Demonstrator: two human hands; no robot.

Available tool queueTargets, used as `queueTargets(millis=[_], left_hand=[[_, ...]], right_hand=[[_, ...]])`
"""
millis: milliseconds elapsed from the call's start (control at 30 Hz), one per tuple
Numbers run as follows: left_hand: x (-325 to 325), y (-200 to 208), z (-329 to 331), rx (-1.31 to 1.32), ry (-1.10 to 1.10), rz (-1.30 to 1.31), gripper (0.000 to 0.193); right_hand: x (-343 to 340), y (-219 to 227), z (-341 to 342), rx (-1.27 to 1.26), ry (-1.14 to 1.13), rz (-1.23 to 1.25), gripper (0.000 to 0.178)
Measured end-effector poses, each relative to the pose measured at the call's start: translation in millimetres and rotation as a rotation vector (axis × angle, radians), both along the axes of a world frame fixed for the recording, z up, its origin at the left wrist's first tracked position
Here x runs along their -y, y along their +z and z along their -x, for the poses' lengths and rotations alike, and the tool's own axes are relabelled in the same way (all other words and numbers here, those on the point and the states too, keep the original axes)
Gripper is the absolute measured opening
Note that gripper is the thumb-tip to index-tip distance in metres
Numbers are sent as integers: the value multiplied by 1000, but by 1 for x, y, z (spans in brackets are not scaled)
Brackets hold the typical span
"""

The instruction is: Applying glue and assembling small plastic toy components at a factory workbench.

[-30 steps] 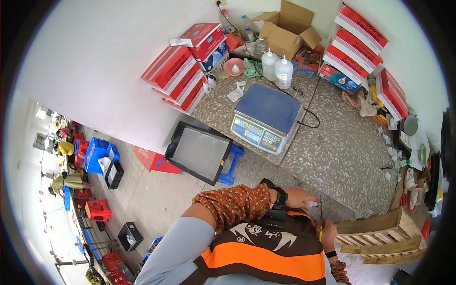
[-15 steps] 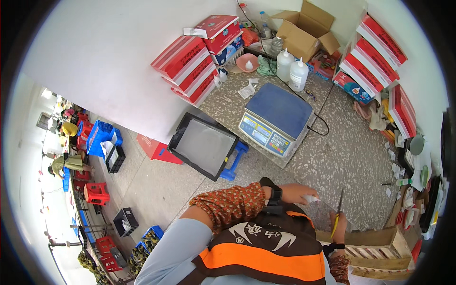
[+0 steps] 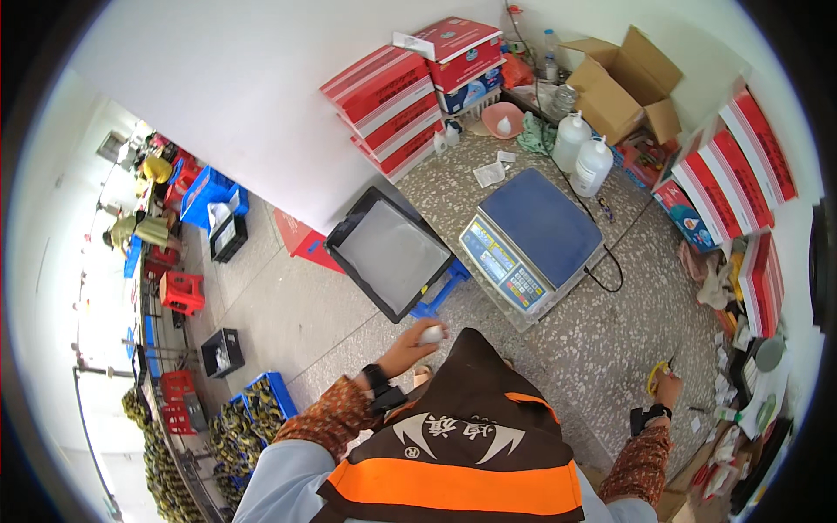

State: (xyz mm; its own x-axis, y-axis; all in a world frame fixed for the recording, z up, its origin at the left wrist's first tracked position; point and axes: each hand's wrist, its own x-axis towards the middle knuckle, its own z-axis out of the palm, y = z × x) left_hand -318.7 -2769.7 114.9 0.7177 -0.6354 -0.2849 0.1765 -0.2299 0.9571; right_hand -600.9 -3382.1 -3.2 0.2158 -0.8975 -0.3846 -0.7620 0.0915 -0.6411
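Left hand [image 3: 408,347]: fingers curled round a white object [image 3: 432,334], smooth and rounded, its exact kind too small to tell, with a black tray [image 3: 392,253] ahead. Right hand [image 3: 668,390], well apart: fingers closed on a yellow-handled tool [image 3: 652,378], above the speckled counter [image 3: 628,288]. Step in hand, by judgement: holding object and tool separately, any next move calling for a steady left grip and care with the tool's tip.

In my left hand [image 3: 414,347] I hold 1 small white thing [image 3: 431,335], rounded and partly covered by my grip. My right hand [image 3: 669,389] has 1 pair of yellow-handled scissors [image 3: 652,378] at the speckled tabletop's [image 3: 593,397] right side, blades hard to make out.
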Motion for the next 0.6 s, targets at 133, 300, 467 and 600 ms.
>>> queueTargets(millis=[133,300,467,600], left_hand=[[-59,6,43,-57,321,-127,41],[-84,19,103,-188,603,-241,38],[-74,36,130,-249,725,-245,38],[-74,47,137,-211,763,-240,36]], right_hand=[[64,-34,-18,-216,34,234,31],[126,-70,-40,-389,125,446,37],[164,-83,-59,-565,213,233,38],[160,-85,-77,-587,127,313,36]])
